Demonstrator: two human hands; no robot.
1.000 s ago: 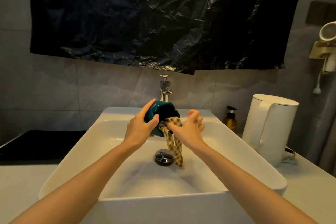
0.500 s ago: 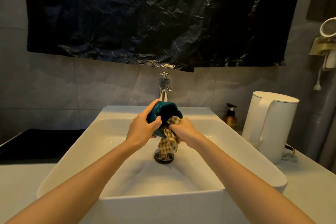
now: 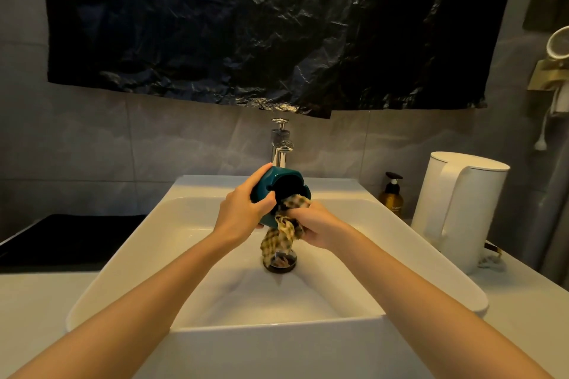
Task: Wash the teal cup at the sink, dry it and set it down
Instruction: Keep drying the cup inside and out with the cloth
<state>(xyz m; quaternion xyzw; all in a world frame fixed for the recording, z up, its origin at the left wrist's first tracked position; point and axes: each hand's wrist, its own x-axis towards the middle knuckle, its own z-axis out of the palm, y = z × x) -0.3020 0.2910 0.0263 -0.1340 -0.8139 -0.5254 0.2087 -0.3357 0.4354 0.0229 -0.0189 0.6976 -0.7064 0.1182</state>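
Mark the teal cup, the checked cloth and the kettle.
teal cup (image 3: 261,186): head view, on its outer wall beside the left thumb.
checked cloth (image 3: 275,240): head view, on the hanging tail below the cup.
kettle (image 3: 480,203): head view, on its white body right of the handle.

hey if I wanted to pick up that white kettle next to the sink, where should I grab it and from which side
Probably by the tall white plastic electric kettle's loop handle, which runs down the side facing the white ceramic sink. Come from the sink side with the right hand, fingers wrapped through the loop. The body looks wide and smooth, a poorer hold.
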